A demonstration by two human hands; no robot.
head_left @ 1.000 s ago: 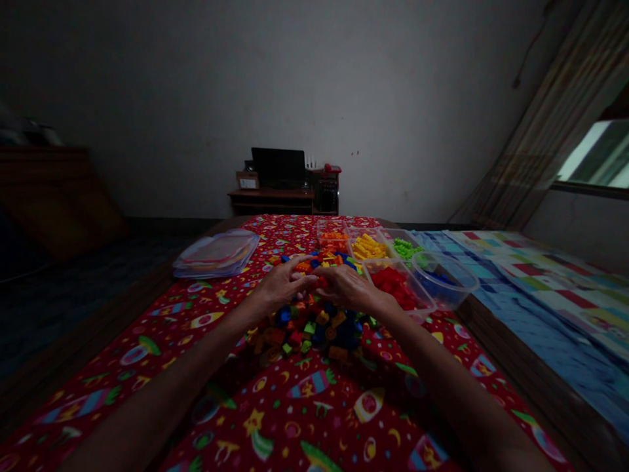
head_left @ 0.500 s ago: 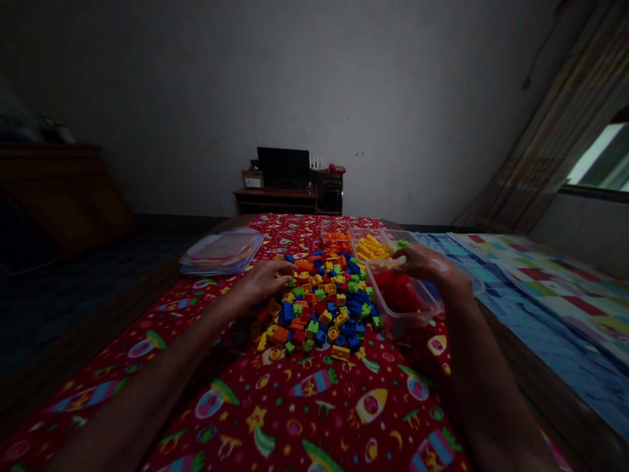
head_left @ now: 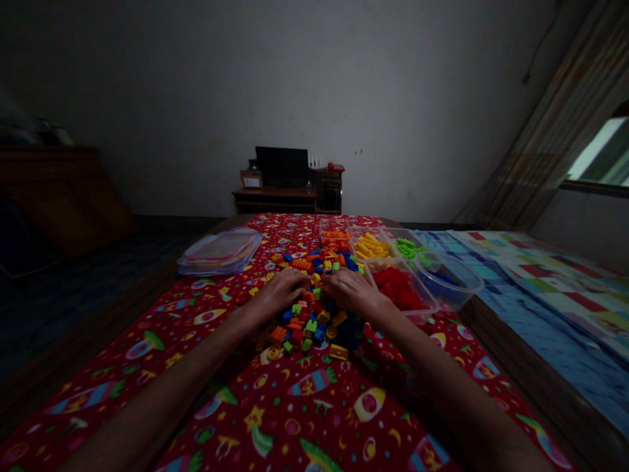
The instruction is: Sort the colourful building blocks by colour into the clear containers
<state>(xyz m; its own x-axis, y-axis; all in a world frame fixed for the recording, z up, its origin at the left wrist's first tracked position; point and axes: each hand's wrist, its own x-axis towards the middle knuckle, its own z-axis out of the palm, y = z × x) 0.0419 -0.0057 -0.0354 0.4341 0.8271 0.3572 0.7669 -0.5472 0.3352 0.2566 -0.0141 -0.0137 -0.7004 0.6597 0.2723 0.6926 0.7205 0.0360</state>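
Note:
A heap of small plastic bricks (head_left: pixel 314 321) in red, blue, yellow, orange and green lies on the red patterned cloth (head_left: pixel 314 406). Both my hands rest palm down on the heap, fingertips almost meeting. My left hand (head_left: pixel 281 293) has its fingers curled into the bricks; what they grip is hidden. My right hand (head_left: pixel 352 292) lies with fingers stretched flat over the pile, just left of a clear tub of red bricks (head_left: pixel 400 290).
More clear tubs stand behind: orange bricks (head_left: pixel 334 237), yellow (head_left: pixel 371 246), green (head_left: pixel 407 248), and a round bowl with blue (head_left: pixel 449 278). A stack of clear lids (head_left: pixel 221 252) lies at the left. A patchwork mat (head_left: pixel 540 282) lies to the right. A desk with a monitor (head_left: pixel 282 177) stands by the wall.
My right hand came back from the rim of the red-brick tub to the heap. My left hand shifted slightly right on the pile.

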